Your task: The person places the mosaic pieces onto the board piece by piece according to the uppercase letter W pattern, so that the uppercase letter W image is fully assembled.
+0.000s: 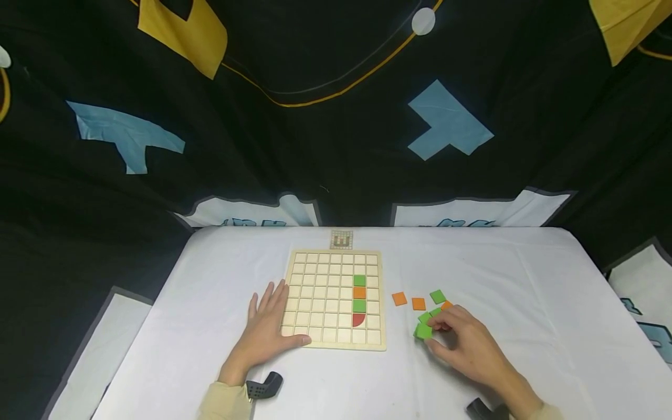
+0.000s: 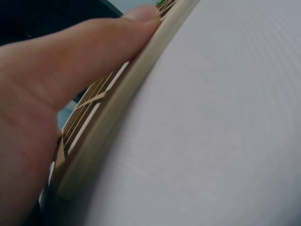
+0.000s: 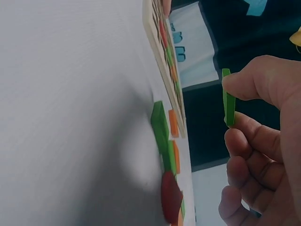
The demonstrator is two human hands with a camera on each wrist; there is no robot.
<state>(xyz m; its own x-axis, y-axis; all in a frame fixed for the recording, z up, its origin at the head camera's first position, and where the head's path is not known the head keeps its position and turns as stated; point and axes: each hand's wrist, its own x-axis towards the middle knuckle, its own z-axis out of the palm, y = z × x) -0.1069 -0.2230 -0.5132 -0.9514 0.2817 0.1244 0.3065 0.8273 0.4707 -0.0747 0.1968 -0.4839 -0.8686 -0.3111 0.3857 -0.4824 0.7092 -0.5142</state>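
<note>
My left hand [image 1: 268,329] rests spread on the left side of a wooden grid board [image 1: 331,348], its thumb over the front edge. One column of the board holds a green square tile [image 1: 359,280], an orange tile [image 1: 359,293], another green tile and a red rounded piece [image 1: 359,319]. To the right, my right hand [image 1: 467,347] pinches a green square tile [image 3: 228,99] between thumb and fingertips, raised above the table. Close by lie loose green tiles [image 3: 160,126], orange tiles [image 1: 418,304] and a red rounded piece [image 3: 170,197], which my hand hides in the head view.
A small card with a grid pattern [image 1: 342,240] lies just behind the board. White cloth [image 1: 504,268] covers the table. A dark curtain [image 1: 315,157] with blue and yellow shapes hangs along the far edge.
</note>
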